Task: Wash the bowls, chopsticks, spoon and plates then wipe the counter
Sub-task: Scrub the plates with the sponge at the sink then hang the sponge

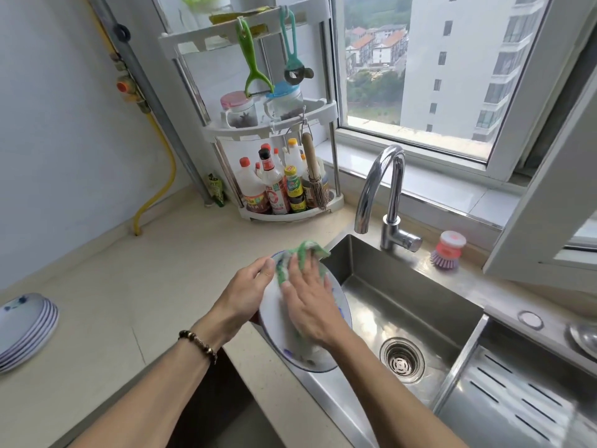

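I hold a white plate with a blue pattern [274, 321] tilted over the left edge of the steel sink [403, 305]. My left hand [247, 291] grips the plate's left rim, thumb on its face. My right hand [310, 300] presses a green and white cloth [302, 253] flat against the plate's face; the cloth sticks out above my fingers. A stack of several white plates with blue trim [27, 328] sits on the counter at the far left.
A chrome faucet [384, 192] curves over the sink; no water shows. A pink and purple dish brush [447, 250] stands by the window sill. A corner rack with sauce bottles [281, 189] is behind. A slotted drain tray [517, 392] lies right of the basin.
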The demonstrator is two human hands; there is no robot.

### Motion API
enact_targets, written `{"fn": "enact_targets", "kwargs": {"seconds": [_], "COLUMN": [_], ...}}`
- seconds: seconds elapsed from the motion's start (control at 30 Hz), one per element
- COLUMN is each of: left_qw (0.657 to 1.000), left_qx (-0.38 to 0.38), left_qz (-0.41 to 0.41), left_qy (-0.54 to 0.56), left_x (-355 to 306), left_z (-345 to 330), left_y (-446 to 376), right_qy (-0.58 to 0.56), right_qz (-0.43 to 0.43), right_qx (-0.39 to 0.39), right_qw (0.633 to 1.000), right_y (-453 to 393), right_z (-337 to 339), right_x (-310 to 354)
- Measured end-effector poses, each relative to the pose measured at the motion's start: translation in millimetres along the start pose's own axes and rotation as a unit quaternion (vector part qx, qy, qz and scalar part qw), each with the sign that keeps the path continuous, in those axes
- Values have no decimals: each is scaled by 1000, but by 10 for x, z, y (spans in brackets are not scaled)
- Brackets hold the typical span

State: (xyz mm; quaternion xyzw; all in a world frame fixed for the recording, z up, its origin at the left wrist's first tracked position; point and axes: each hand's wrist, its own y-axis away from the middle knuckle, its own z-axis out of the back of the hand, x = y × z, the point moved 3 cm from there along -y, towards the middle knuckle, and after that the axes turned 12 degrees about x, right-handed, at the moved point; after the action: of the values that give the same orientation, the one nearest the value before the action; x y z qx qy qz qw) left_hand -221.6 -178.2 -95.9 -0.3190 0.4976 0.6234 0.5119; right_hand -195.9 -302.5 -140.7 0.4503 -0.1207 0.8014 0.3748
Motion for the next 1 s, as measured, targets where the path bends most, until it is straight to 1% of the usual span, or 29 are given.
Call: {"fn": "enact_targets", "kwargs": {"seconds": [0.03,0.07,0.1,0.17,0.2,0.23,0.3,0.33,0.37,0.43,0.47,0.53,0.6,0.67,0.73,0.8,0.87,0.93,1.0], "left_qw": [1000,1000,1000,1000,999,1000,1000,1000,999,997,996,997,998,997,993,990,987,982,978], "left_qx": [-1,-6,-11,-12,-10,-7,-7,-19,-32,-66,-77,-73,-60,-74,-115,-137,-142,-155,-172], "left_qz": [-1,-1,0,8,11,12,9,4,5,4,5,-2,-8,-17,-13,-12,-15,-24,-41], "left_qy": [-7,-11,-2,23,28,23,-8,-18,-16,28,37,23,-5,-10,11,-12,-74,-103,-113], "left_x": [-20,-21,-45,-66,-65,-92,-119,-127,-131,-147,-154,-161,-162,-171,-177,-219,-283,-336,-369], "left_z": [-18,-15,-4,39,46,30,-29,-42,-41,25,49,41,-36,-74,4,63,-11,-95,-78], "left_y": [1,-12,-29,-73,-77,-72,-65,-75,-82,-110,-107,-120,-120,-135,-150,-176,-187,-199,-189], "right_qy": [-24,-56,-72,-56,-43,-38,-66,-86,-100,-113,-117,-122,-171,-212,-193,-173,-174,-157,-99], "right_qz": [-21,-8,31,86,87,66,1,-2,28,100,109,97,78,82,104,112,111,117,117], "right_qx": [-7,-1,19,66,77,80,54,45,46,87,108,112,81,79,115,140,134,116,117], "right_qw": [999,998,997,993,992,994,996,995,994,985,981,982,979,971,969,968,969,974,981], "right_y": [-10,2,49,181,193,132,7,6,55,215,299,263,154,157,307,427,374,296,308], "right_z": [27,1,-32,-121,-119,-76,28,34,-4,-110,-139,-69,65,126,106,141,211,238,217], "right_x": [4,64,167,289,255,174,80,102,153,210,205,132,200,270,289,237,215,249,192]}}
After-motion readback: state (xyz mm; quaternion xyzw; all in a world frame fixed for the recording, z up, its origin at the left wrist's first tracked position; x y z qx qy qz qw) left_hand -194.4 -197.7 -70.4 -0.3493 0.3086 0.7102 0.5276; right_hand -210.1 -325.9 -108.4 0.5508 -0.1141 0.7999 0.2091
